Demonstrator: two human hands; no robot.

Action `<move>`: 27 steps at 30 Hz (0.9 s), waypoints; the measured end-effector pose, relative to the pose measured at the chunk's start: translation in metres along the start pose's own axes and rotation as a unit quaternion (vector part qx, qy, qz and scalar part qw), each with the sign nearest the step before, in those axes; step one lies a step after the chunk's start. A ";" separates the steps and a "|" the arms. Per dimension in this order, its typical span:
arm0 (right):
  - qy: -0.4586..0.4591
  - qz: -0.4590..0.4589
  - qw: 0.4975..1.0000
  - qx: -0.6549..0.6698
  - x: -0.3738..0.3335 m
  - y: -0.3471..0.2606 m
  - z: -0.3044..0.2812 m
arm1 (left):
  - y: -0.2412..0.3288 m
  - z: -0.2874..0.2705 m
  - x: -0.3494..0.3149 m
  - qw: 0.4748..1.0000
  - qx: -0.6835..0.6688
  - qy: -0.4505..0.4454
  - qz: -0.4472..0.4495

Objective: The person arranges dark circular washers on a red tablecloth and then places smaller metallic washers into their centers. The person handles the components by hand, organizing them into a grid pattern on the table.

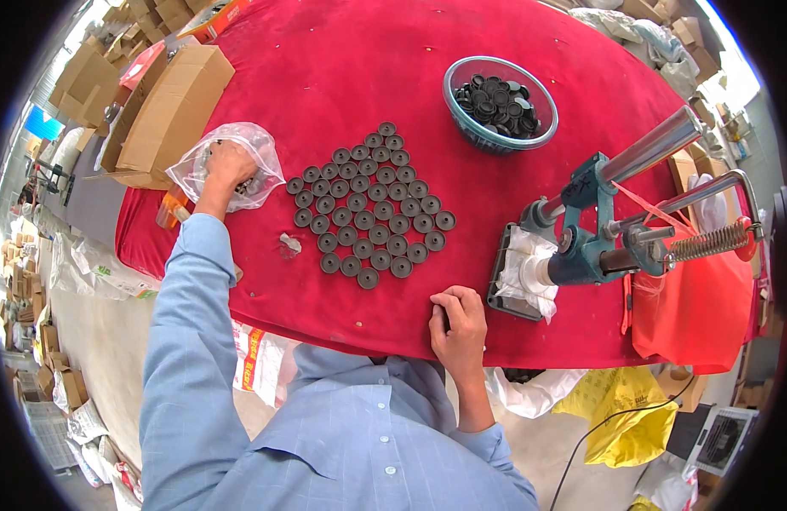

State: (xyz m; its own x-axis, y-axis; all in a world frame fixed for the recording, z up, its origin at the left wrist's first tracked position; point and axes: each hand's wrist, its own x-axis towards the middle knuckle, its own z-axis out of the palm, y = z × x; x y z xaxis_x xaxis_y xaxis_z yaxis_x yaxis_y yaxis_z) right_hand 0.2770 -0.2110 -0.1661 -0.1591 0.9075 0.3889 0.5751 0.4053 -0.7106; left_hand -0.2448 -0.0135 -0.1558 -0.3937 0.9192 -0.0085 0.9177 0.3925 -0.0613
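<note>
My left hand (227,163) reaches into a clear plastic bag (261,153) at the left of the table; small grey pieces show beside it, but its fingers are hidden. Near the front edge rests my right hand (460,328), its fingers curled in; something dark shows between them, too little to name. Between the hands, many round dark-grey caps (357,202) lie in close slanting rows on the red cloth (342,68). To the right of my right hand stands a green hand press (580,230) with a steel column, a spring and white wrapping at its base.
A clear tub (500,146) of black discs stands at the back right. An open cardboard box (176,115) sits at the left edge. Beyond the press hangs a red bag (695,298). A small scrap of plastic (290,244) lies left of the rows. Yellow bags (627,417) are below the table.
</note>
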 end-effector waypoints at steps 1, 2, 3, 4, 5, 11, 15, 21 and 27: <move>0.001 0.001 1.000 0.004 0.001 0.000 0.001 | -0.002 0.000 0.001 1.000 0.009 0.001 0.005; 0.000 -0.002 1.000 0.001 0.000 0.001 0.001 | -0.004 0.001 0.001 1.000 0.018 0.003 0.011; 0.000 -0.006 1.000 -0.003 -0.001 0.002 0.002 | -0.004 0.000 0.001 0.999 0.027 0.005 0.017; 0.000 -0.009 1.000 -0.007 -0.001 0.003 0.002 | -0.004 -0.001 0.002 0.999 0.035 0.007 0.023; 0.001 -0.008 1.000 -0.006 0.000 0.003 0.002 | -0.004 0.000 0.000 0.999 0.040 0.014 0.023; -0.007 -0.008 1.000 -0.001 0.001 0.000 0.001 | -0.010 0.014 -0.010 0.990 0.048 0.129 0.033; -0.002 -0.001 1.000 -0.011 0.000 0.003 -0.001 | 0.007 0.009 -0.012 0.987 0.025 0.132 0.090; -0.004 0.002 1.000 -0.006 0.000 0.002 0.001 | 0.003 0.004 -0.018 0.988 -0.008 0.127 0.091; -0.002 -0.004 1.000 -0.003 0.001 0.001 0.001 | -0.007 0.014 -0.009 0.990 -0.028 0.124 0.064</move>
State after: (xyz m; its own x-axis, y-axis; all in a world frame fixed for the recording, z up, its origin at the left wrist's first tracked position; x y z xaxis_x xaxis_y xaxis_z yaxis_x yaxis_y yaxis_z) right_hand 0.2765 -0.2092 -0.1668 -0.1672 0.9044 0.3926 0.5782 0.4125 -0.7039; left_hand -0.2490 -0.0248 -0.1696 -0.2549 0.9383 0.2335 0.9636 0.2668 -0.0200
